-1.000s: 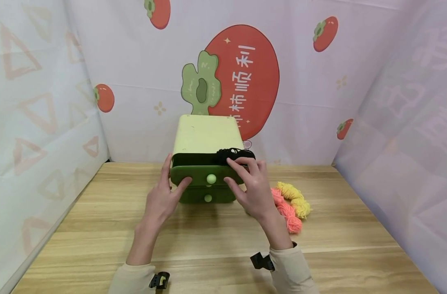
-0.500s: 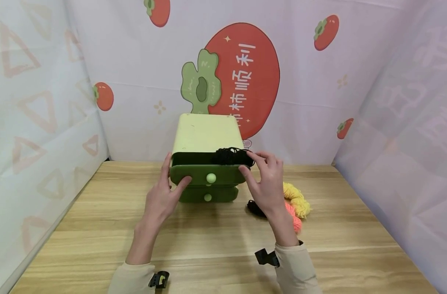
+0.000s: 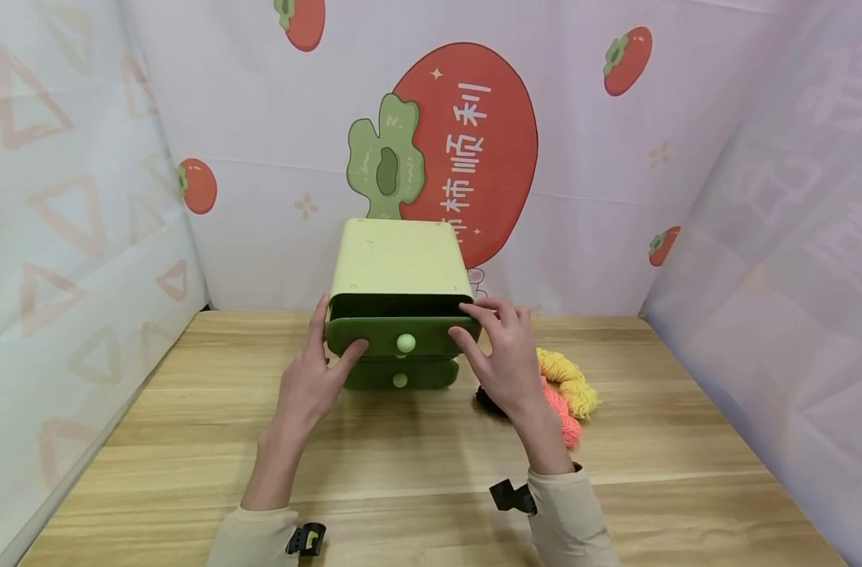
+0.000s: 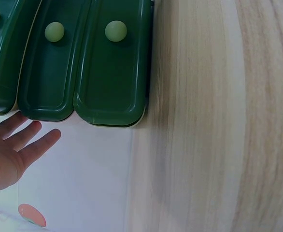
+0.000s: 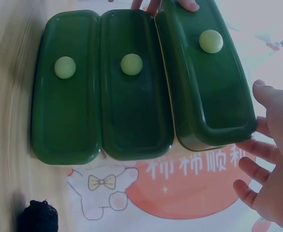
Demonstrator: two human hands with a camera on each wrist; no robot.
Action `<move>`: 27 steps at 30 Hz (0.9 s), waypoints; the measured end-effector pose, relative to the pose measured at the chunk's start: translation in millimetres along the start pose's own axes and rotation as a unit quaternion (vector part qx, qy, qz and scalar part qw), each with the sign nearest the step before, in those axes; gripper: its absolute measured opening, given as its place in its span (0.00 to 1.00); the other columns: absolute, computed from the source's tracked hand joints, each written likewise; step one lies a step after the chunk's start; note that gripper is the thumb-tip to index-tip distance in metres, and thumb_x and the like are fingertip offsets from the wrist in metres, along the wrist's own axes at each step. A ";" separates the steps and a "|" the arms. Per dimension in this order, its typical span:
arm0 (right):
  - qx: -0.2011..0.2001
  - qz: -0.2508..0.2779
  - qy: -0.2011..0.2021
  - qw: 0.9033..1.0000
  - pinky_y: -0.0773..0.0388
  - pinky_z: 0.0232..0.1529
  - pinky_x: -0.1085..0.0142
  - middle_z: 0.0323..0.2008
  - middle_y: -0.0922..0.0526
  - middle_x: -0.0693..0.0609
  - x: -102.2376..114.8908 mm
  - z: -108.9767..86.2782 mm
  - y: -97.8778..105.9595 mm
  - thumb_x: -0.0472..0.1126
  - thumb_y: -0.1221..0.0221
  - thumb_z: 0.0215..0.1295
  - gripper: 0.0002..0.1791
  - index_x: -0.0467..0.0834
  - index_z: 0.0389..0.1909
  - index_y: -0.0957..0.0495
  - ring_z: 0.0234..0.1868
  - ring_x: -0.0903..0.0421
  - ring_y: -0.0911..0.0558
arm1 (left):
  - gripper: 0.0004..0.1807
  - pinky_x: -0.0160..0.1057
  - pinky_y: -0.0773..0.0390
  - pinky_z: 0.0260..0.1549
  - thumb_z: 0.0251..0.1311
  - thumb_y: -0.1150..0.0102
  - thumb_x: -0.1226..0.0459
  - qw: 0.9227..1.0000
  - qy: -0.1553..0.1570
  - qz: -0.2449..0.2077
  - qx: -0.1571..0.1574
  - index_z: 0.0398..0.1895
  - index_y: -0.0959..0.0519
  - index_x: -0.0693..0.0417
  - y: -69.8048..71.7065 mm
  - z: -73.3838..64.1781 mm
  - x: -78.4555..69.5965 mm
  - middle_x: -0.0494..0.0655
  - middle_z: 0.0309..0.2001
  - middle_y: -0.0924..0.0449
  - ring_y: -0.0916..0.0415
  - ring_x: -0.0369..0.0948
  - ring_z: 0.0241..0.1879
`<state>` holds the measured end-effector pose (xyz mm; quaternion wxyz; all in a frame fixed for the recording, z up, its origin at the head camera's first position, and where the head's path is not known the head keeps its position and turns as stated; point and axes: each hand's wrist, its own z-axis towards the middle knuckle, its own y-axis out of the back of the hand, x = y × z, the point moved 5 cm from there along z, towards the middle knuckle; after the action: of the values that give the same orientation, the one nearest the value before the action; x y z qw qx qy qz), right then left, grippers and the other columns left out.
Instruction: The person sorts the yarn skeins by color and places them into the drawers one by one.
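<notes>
The small drawer cabinet [image 3: 403,256] has a pale yellow-green shell and dark green drawers. Its top drawer [image 3: 381,335] is pulled out, with a dark gap above the front; what lies inside is too dark to tell. My left hand [image 3: 313,386] holds the drawer's left end, thumb on the front and forefinger along the side. In the left wrist view its other fingers [image 4: 37,147] are spread beside the cabinet. My right hand [image 3: 505,362] is at the right end, a fingertip near the opening. The right wrist view shows its fingers loosely spread beside the drawer.
Right of the cabinet on the wooden table [image 3: 417,472] lie yellow yarn [image 3: 573,386], coral-pink yarn [image 3: 564,417] and black yarn [image 3: 489,403], partly behind the right hand. A printed cloth wall [image 3: 275,236] stands behind the cabinet, with more cloth at both sides.
The black yarn bundled over the drawer's right end is no longer visible there. My right hand moves out to the right, then slightly back left. My left hand stays put.
</notes>
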<state>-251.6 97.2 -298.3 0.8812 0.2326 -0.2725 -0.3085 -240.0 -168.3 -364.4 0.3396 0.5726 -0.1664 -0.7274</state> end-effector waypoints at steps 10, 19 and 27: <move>0.043 0.009 0.037 0.998 0.31 0.49 0.52 0.52 0.23 0.43 -16.3 -1.0 12.7 0.43 0.31 0.61 0.22 0.41 0.56 0.19 0.52 0.43 0.31 | 0.46 0.42 0.30 0.30 0.65 0.50 0.34 1.000 -0.003 0.000 -0.003 0.78 0.66 0.18 0.2 -0.4 -0.4 0.55 0.61 0.25 0.25 0.51 0.34; 0.106 0.013 0.011 0.994 0.30 0.51 0.54 0.55 0.23 0.49 -35.2 -5.4 18.5 0.46 0.32 0.62 0.26 0.46 0.61 0.22 0.55 0.50 0.32 | 0.47 0.40 0.32 0.29 0.64 0.50 0.34 1.000 -0.001 -0.002 -0.002 0.78 0.65 0.20 -1.0 -0.4 0.6 0.52 0.58 0.25 0.27 0.49 0.33; 0.156 0.023 -0.004 0.988 0.29 0.57 0.50 0.54 0.23 0.48 -51.5 -10.3 15.9 0.47 0.32 0.63 0.28 0.48 0.64 0.25 0.55 0.50 0.30 | 0.47 0.41 0.30 0.31 0.64 0.51 0.33 1.000 0.002 -0.001 0.000 0.78 0.65 0.19 -0.2 -0.7 0.5 0.54 0.62 0.26 0.24 0.50 0.35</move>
<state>-272.7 145.4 -314.1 0.8401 0.3594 -0.3259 -0.2425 -239.4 -168.4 -365.1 0.3391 0.5742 -0.1649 -0.7267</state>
